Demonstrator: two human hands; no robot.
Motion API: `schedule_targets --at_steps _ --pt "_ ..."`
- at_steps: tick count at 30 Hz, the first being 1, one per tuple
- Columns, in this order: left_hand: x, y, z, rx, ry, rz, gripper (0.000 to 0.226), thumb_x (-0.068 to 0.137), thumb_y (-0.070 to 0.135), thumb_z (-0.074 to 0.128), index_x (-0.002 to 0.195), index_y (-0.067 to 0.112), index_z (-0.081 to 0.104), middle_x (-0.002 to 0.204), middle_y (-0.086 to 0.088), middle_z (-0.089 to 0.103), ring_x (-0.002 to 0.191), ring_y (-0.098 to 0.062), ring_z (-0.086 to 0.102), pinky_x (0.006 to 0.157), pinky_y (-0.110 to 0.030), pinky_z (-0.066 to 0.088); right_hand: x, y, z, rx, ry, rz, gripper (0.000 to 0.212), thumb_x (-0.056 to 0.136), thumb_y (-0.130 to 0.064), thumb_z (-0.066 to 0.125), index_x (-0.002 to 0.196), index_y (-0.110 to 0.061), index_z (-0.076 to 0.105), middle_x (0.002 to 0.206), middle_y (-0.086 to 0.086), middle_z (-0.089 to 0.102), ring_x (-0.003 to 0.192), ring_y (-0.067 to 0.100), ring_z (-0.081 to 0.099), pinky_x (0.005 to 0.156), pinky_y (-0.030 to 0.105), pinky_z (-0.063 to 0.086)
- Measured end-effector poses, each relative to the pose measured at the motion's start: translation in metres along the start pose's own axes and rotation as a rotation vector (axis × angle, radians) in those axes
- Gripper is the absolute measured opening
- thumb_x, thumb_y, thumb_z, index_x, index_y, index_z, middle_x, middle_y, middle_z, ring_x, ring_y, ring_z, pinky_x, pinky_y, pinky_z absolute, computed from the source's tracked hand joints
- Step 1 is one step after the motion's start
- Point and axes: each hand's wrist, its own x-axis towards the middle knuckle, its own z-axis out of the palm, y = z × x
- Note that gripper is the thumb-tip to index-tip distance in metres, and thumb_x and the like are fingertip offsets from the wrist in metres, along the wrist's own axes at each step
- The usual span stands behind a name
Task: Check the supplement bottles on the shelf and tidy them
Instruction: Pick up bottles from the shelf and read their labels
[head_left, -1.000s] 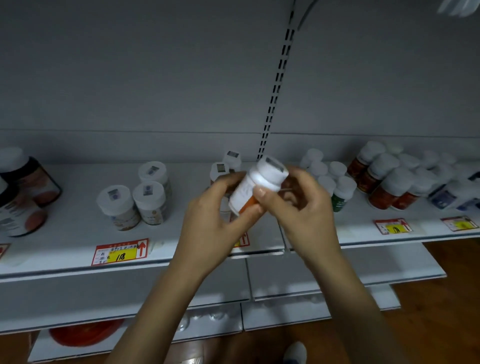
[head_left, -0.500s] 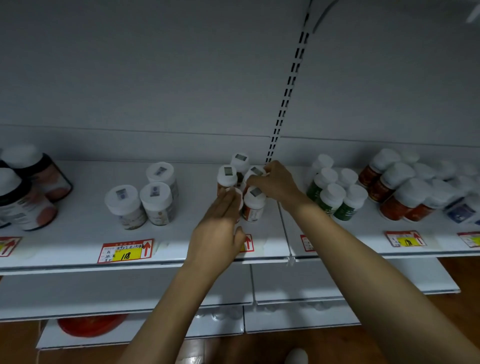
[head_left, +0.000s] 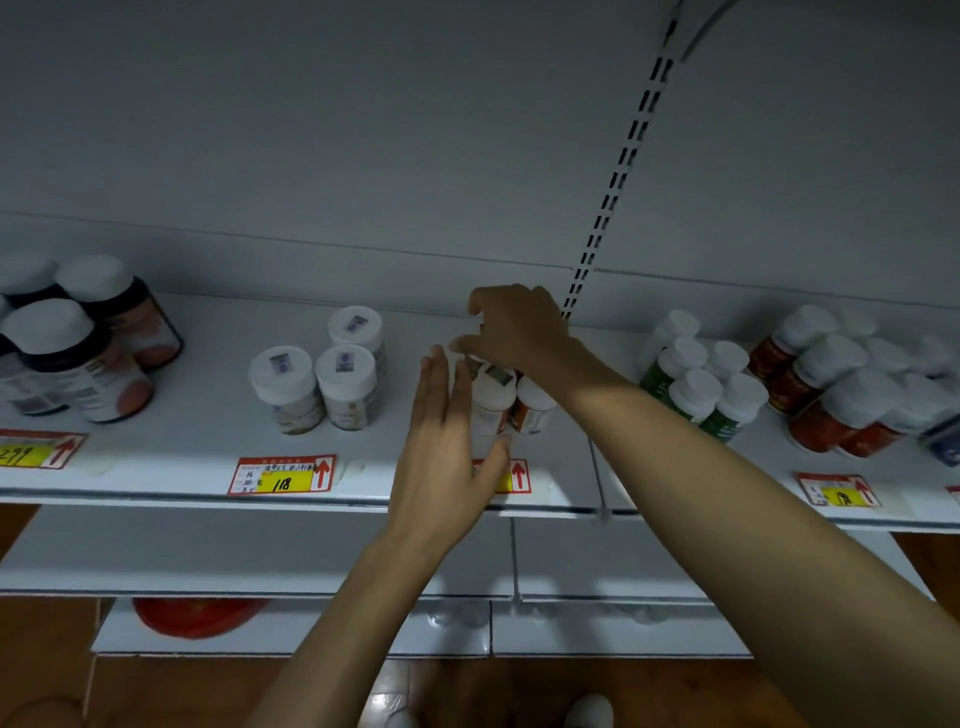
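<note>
The left hand (head_left: 447, 441), fingers straight, pressed the side of the orange-labelled bottles (head_left: 493, 402). The right hand (head_left: 519, 332) curled over their rear caps, grip unclear. They stood clustered on the shelf (head_left: 208, 447); an uneven squeeze could topple one.

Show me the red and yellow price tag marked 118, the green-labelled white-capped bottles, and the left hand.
Red and yellow price tag marked 118 (head_left: 284, 481): head view, its yellow middle.
Green-labelled white-capped bottles (head_left: 695, 388): head view, a front bottle's cap.
Left hand (head_left: 441, 457): head view, back of the hand.
</note>
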Motion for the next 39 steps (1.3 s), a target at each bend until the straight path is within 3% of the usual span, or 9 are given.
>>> schedule_targets --at_steps 3,8,12,18,23,28,32,35,39 --pt "-0.004 -0.003 -0.012 -0.030 0.049 -0.018 0.072 0.090 0.036 0.054 0.151 0.013 0.023 0.161 -0.008 0.012 0.147 -0.018 0.010 0.112 -0.023 0.014 0.001 -0.004 0.003 -0.025 0.002 -0.026 0.039 0.089 -0.037 0.063 0.117 -0.011 0.060 0.114 0.008 0.064 0.104 0.025 0.058 0.087 0.031 0.038" --pt "-0.003 0.000 -0.032 -0.178 0.192 -0.091 0.076 0.086 0.038 0.054 0.151 0.016 0.021 0.158 -0.007 0.022 0.146 -0.016 0.019 0.114 -0.023 0.018 -0.034 -0.021 -0.037 0.269 0.294 -0.170 0.037 0.086 -0.036 0.068 0.118 -0.018 0.065 0.109 0.007 0.063 0.100 0.021 0.057 0.081 0.032 0.044" --pt "-0.002 0.012 -0.051 -0.276 0.277 -0.077 0.073 0.087 0.049 0.057 0.147 0.028 0.021 0.152 -0.001 0.034 0.141 -0.011 0.029 0.112 -0.018 0.026 -0.072 -0.040 -0.081 0.659 0.349 -0.167 0.019 0.083 -0.037 0.072 0.097 -0.024 0.072 0.089 -0.012 0.067 0.077 -0.003 0.060 0.069 0.012 0.047" --pt "-0.018 0.035 -0.078 -0.788 0.112 -0.134 0.034 0.082 0.034 0.064 0.115 0.024 0.060 0.102 0.011 0.072 0.095 -0.005 0.067 0.081 -0.018 0.051 -0.110 -0.054 -0.088 1.058 0.322 -0.042 0.014 0.089 -0.040 0.064 0.093 -0.027 0.068 0.087 -0.007 0.069 0.077 0.001 0.065 0.066 0.018 0.050" --pt "-0.030 0.046 -0.094 -1.140 -0.053 -0.257 0.026 0.081 0.034 0.063 0.103 0.022 0.067 0.098 -0.007 0.075 0.086 -0.023 0.072 0.083 -0.029 0.057 -0.137 -0.056 -0.065 1.514 0.120 0.014 0.045 0.084 -0.047 0.056 0.114 -0.015 0.064 0.108 0.015 0.070 0.098 0.031 0.067 0.084 0.043 0.053" --pt "-0.037 0.046 -0.094 -1.283 -0.101 -0.334 0.028 0.079 0.032 0.065 0.101 0.016 0.071 0.103 -0.015 0.073 0.088 -0.024 0.071 0.086 -0.034 0.056 -0.151 -0.062 -0.059 1.566 0.141 0.010 0.035 0.078 -0.028 0.065 0.110 -0.015 0.065 0.092 0.004 0.072 0.086 0.020 0.068 0.074 0.032 0.054" --pt "-0.040 0.049 -0.096 -1.608 -0.161 -0.453 0.029 0.080 0.029 0.061 0.096 0.010 0.077 0.105 -0.019 0.071 0.093 -0.028 0.071 0.084 -0.033 0.057 -0.153 -0.060 -0.061 1.689 0.100 0.051 0.026 0.078 -0.030 0.060 0.098 -0.014 0.068 0.085 0.005 0.070 0.077 0.019 0.064 0.065 0.027 0.048" --pt "-0.040 0.050 -0.095 -1.496 -0.034 -0.408 0.019 0.079 0.014 0.071 0.098 0.010 0.073 0.096 -0.011 0.074 0.088 -0.020 0.072 0.083 -0.030 0.058 -0.153 -0.063 -0.060 1.734 0.113 0.080 0.033 0.078 -0.030 0.059 0.103 -0.010 0.065 0.093 0.013 0.068 0.083 0.024 0.063 0.069 0.030 0.048" --pt "-0.039 0.051 -0.095 -1.212 0.143 -0.248 0.046 0.070 0.012 0.078 0.114 0.009 0.064 0.102 -0.005 0.074 0.095 -0.012 0.070 0.080 -0.019 0.053 -0.156 -0.070 -0.058 1.718 0.139 0.051 0.030 0.080 -0.031 0.059 0.106 -0.018 0.065 0.090 0.004 0.071 0.076 0.014 0.066 0.058 0.020 0.049"
